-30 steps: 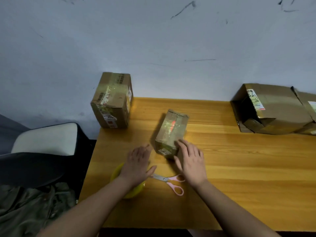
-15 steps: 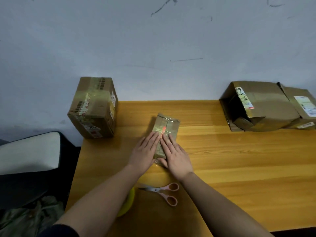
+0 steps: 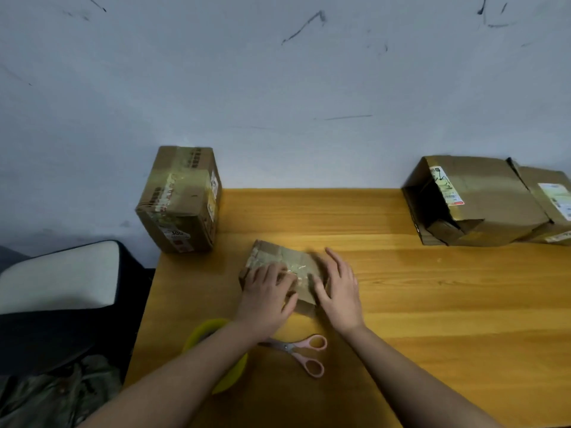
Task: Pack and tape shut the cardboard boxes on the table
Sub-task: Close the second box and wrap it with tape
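Note:
A small cardboard box wrapped in clear tape lies in the middle of the wooden table. My left hand lies flat on the box's near left part. My right hand rests with straight fingers against its right side. A yellow tape roll sits near the front left edge, partly hidden under my left forearm. Pink-handled scissors lie between my forearms.
A taped cardboard box stands at the table's back left corner. Two larger boxes lie at the back right, one with an open end, the other behind it. A chair and dark cloth are left of the table.
The small box has turned from lengthwise to lying crosswise under my hands. My hands have spread apart, left onto its near left part, right to its right side.

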{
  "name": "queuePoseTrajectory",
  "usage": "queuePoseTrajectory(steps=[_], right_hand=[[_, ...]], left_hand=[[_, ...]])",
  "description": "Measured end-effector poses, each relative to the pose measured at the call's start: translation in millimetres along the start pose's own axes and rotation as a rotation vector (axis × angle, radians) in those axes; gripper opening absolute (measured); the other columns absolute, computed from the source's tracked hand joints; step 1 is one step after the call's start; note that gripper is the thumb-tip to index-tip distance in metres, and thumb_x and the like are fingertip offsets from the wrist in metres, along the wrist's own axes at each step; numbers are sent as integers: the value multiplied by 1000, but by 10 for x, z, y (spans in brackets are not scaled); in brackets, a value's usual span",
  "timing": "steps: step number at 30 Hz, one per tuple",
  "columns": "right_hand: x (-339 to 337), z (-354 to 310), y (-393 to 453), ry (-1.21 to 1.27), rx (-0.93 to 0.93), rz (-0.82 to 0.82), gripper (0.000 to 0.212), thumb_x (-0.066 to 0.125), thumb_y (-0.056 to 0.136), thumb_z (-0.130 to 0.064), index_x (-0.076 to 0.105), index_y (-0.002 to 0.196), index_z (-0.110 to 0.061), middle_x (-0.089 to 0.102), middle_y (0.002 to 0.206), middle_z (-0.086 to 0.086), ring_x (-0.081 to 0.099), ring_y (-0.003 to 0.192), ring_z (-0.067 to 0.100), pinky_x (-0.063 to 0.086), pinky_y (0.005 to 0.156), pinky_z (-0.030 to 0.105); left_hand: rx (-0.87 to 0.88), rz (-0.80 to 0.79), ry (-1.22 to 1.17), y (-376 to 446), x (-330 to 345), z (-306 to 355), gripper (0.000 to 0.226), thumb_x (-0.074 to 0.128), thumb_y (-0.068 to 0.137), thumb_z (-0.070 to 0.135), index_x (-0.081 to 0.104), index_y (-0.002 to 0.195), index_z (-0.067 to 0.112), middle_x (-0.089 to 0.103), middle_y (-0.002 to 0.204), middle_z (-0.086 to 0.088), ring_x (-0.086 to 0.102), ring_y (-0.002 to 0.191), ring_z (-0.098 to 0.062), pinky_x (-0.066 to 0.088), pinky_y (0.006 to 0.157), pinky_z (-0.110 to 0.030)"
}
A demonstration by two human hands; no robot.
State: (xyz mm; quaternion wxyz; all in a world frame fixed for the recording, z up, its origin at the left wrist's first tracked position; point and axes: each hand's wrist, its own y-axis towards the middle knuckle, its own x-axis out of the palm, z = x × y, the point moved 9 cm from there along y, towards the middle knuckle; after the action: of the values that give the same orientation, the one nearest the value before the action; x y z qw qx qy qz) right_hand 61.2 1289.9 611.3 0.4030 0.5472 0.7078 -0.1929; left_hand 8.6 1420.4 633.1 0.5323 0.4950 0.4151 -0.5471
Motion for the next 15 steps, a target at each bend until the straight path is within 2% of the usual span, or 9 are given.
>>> queuePoseTrajectory(steps=[1,3,4,6,8,11,13,15], right_hand=[[57,47,21,106,159,35,55,49,96,-40,36,146,-21,30,153,1,28,141,18,28,112,38],[262,112,40,341,412,8,68,54,97,-33,19,152,-14,22,157,6,21,145,22,21,114,32],[358,123,51,439,472,-16,71,55,97,-28,14,153,-12,19,158,7,19,145,22,20,113,28],[469,154,56,581,531,-22,77,58,96,-21,8,153,-10,16,159,10,17,146,22,18,116,27],[534,245,32,642,595,-18,82,60,94,-18,4,153,-8,15,159,12,17,146,22,17,119,34],[598,282,-1,691,649,-21,84,63,92,-22,7,153,-8,19,158,12,21,145,23,19,120,38],[595,287,-5,688,664,-25,83,64,91,-28,11,153,-10,24,156,11,25,143,23,23,118,41],[581,294,-21,647,671,-33,80,65,90,-35,19,151,-12,30,152,10,31,140,24,28,116,41]], left_hand=[[-36,-51,-33,86,50,-19,42,40,93,44,54,126,23,43,137,-4,42,128,-26,30,107,-42],[-40,-145,-50,230,176,-20,56,32,100,44,26,149,18,9,159,-3,7,147,-23,9,120,-40],[-13,-196,-34,285,246,-5,62,25,100,46,10,153,17,-6,161,-2,-6,148,-20,1,121,-38],[44,-270,37,326,379,1,70,8,96,52,-9,152,15,-20,159,-3,-19,146,-17,-6,120,-37],[73,-271,63,316,399,20,76,-3,87,54,-13,152,15,-22,158,-3,-22,145,-16,-9,120,-37],[-50,-307,-3,330,402,-162,71,17,97,54,-12,152,20,-21,158,3,-20,145,-16,-15,116,-36],[-243,-303,-19,413,348,-455,75,26,96,59,-4,153,20,-8,161,3,-11,147,-21,-9,117,-41],[-368,-278,52,477,253,-662,74,29,93,63,18,148,15,16,157,-5,6,146,-27,1,118,-46]])
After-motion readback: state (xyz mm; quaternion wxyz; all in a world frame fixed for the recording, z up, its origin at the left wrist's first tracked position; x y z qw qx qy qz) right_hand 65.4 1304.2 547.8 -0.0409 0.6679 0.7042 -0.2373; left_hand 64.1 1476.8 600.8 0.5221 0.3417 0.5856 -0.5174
